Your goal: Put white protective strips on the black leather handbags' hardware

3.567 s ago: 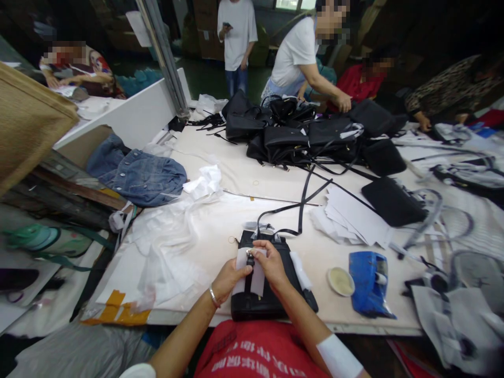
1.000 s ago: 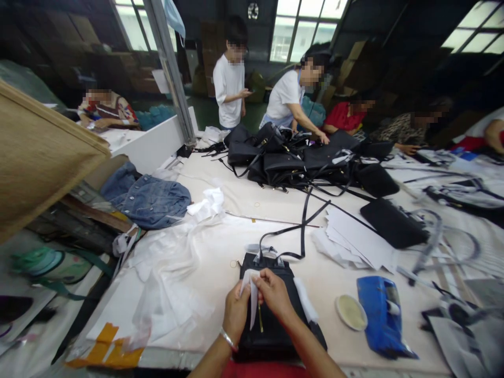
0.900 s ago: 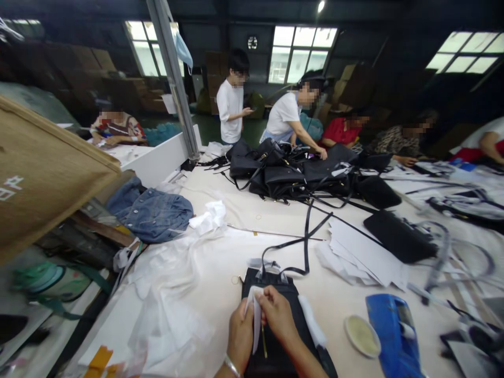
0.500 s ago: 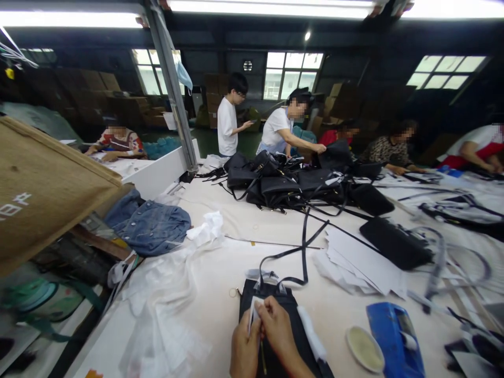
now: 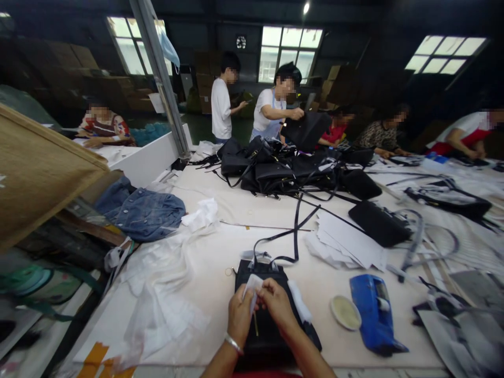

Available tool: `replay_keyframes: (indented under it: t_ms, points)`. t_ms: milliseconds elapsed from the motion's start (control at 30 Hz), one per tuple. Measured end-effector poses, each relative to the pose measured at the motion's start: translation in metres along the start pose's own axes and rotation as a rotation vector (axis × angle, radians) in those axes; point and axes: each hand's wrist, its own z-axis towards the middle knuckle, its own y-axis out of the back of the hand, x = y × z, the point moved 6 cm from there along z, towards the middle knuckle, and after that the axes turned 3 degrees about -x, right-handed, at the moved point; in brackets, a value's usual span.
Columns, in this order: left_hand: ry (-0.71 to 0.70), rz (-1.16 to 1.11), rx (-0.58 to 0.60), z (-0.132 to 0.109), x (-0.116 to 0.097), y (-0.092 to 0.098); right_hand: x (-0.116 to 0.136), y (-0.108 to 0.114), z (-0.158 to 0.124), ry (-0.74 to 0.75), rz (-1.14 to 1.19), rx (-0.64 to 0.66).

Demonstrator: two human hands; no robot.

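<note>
A black bag lies on the table right in front of me, its thin black strap stretching away from its top. Over the bag, my left hand is closed and pinches a small white slip, which looks like paper or thin wrapping. My right hand is closed too, its fingertips pinched at the slip's right edge, close to the left fingers. Below the fingers hangs a narrow gold-coloured strip, perhaps a zip. A white wrapped roll lies along the bag's right side.
On the right are a blue tape dispenser, a round pale dish and white sheets. Crumpled white wrapping and a denim garment lie left. Black bags are heaped behind. A co-worker handles one; others are nearby.
My view has tilted down, showing more of my forearms. The white slip is turned and shows wider between my hands. Across the table, the co-worker has lifted a black bag higher and leftward.
</note>
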Motion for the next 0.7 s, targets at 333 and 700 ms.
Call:
replay_keyframes:
  t_ms: [333,700]
  points:
    - [-0.235,0.319,-0.118,-0.011,-0.018,-0.004,-0.007,0.005,-0.004,-0.097,0.043,-0.17]
    - [-0.673,0.665,0.133,-0.022,-0.015,-0.018,-0.035,0.009,-0.005,-0.255,0.218,-0.175]
